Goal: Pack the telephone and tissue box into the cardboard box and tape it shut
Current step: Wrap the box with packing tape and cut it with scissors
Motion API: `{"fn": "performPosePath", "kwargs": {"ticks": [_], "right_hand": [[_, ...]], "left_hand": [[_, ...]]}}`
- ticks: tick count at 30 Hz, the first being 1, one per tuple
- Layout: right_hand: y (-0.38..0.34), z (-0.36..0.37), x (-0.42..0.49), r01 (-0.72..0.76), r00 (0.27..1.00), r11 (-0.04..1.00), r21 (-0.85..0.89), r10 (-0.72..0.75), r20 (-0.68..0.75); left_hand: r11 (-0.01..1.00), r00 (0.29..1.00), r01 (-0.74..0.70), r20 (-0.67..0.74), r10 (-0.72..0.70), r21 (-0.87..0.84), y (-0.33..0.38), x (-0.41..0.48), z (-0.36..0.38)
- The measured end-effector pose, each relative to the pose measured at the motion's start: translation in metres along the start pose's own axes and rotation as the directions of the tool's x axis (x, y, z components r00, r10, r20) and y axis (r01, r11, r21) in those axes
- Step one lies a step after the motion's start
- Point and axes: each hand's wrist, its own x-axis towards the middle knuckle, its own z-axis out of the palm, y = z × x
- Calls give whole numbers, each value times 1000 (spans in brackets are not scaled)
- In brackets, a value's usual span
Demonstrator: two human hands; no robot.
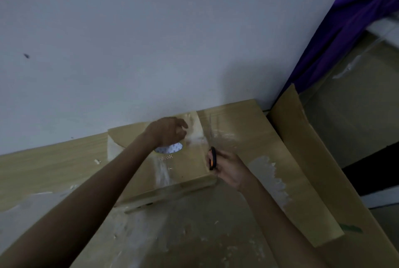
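Note:
A closed cardboard box (190,166) lies on a cardboard-covered surface against the wall. Clear tape runs across its top. My left hand (167,131) rests on top of the box, gripping a roll of tape (170,150) whose white inner core shows below my palm. My right hand (226,168) is at the box's right edge, closed around a black and orange cutter or scissors handle (213,158). The telephone and tissue box are hidden from view.
Large flattened cardboard sheets (302,159) cover the surface, with torn tape scraps stuck on them. A grey wall (151,41) stands directly behind. A purple curtain (349,19) hangs at the right, with another cardboard panel (356,105) beyond it.

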Motion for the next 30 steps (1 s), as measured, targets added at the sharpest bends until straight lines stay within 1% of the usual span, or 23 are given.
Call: {"fn": "performPosePath", "kwargs": {"ticks": [2, 4, 8, 12, 15, 21, 23, 26, 30], "right_hand": [[-2, 7, -12, -15, 1000, 1000, -21, 16, 24], [-5, 12, -25, -78, 995, 996, -48, 81, 60], [4, 12, -47, -178, 977, 965, -191, 196, 81], [14, 12, -50, -241, 964, 950, -196, 258, 66], [13, 22, -44, -244, 966, 946, -214, 256, 31], [5, 42, -23, -197, 980, 958, -209, 197, -17], [3, 44, -17, -190, 982, 957, -221, 189, -24], [1, 45, -9, -201, 980, 953, -227, 198, -37], [-3, 48, -1, -199, 980, 955, -221, 193, -49]], "left_hand": [[990, 999, 15, 39, -10, -141, -14, -10, -5], [977, 997, 19, 77, -3, -214, -18, -14, -7], [967, 991, 33, 136, 2, -251, -15, -8, -11], [954, 969, 77, 247, -4, -288, -13, 4, -18], [947, 928, 134, 372, -16, -291, -9, 13, -23], [952, 856, 225, 509, -90, -210, -11, 24, -27], [948, 838, 252, 534, -112, -195, -11, 24, -27], [929, 828, 277, 552, -100, -247, -14, 25, -26], [887, 840, 301, 537, -73, -351, -22, 28, -24]]}}
